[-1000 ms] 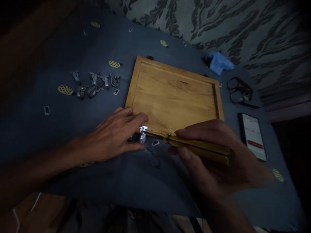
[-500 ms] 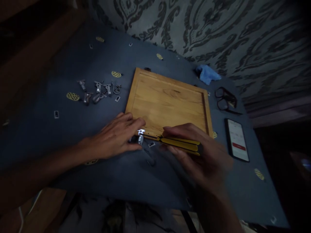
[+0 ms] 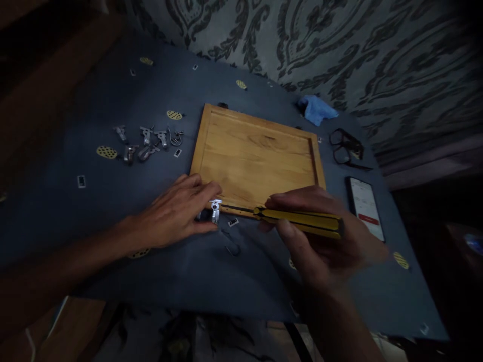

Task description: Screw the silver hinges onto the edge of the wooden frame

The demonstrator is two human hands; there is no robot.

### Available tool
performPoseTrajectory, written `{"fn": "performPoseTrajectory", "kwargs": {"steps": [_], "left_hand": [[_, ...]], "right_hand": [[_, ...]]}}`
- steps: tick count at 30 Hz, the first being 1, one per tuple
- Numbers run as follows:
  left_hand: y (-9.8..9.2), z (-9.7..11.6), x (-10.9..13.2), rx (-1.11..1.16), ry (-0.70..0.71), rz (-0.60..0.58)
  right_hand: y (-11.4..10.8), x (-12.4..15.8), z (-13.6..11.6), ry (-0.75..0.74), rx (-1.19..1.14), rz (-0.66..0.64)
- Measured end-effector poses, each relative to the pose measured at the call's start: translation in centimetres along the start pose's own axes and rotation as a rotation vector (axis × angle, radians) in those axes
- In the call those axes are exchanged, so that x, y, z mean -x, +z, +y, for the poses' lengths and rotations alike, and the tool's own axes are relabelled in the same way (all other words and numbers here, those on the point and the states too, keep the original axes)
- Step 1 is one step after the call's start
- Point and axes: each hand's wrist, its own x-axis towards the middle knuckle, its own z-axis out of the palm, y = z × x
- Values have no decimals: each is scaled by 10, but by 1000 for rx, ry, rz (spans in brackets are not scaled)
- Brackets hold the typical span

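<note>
My right hand [image 3: 320,236] grips a yellow-handled screwdriver [image 3: 298,220], its shaft pointing left to a small shiny metal hinge part [image 3: 215,208] at the near edge of a wooden board [image 3: 256,156]. My left hand [image 3: 177,213] lies on the blue cloth [image 3: 113,201] beside that part, with thumb and fingertips closed around it to steady it. The screwdriver's tip meets the metal part.
Several loose metal fittings [image 3: 145,143] lie on the cloth to the left, with yellow dotted discs [image 3: 106,152] scattered about. A phone [image 3: 365,207], dark glasses [image 3: 345,148] and a blue rag [image 3: 316,109] lie right of the board. A patterned wall rises behind.
The view has shifted a little. My right hand and the screwdriver's handle drew left, then right again; the tip stays at the metal part. My left hand has hardly moved.
</note>
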Motion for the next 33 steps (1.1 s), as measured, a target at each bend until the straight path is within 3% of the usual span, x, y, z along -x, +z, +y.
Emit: {"fn": "performPoseTrajectory", "kwargs": {"steps": [7, 20, 30, 33], "left_hand": [[4, -1, 1, -10, 6, 31], [4, 1, 2, -14, 19, 58], [4, 0, 0, -11, 21, 48], [5, 0, 0, -9, 17, 50]], "right_hand": [[2, -2, -2, 30, 29, -40], [6, -3, 5, -43, -1, -82], [5, -4, -4, 81, -43, -143], [2, -9, -1, 51, -42, -201]]}}
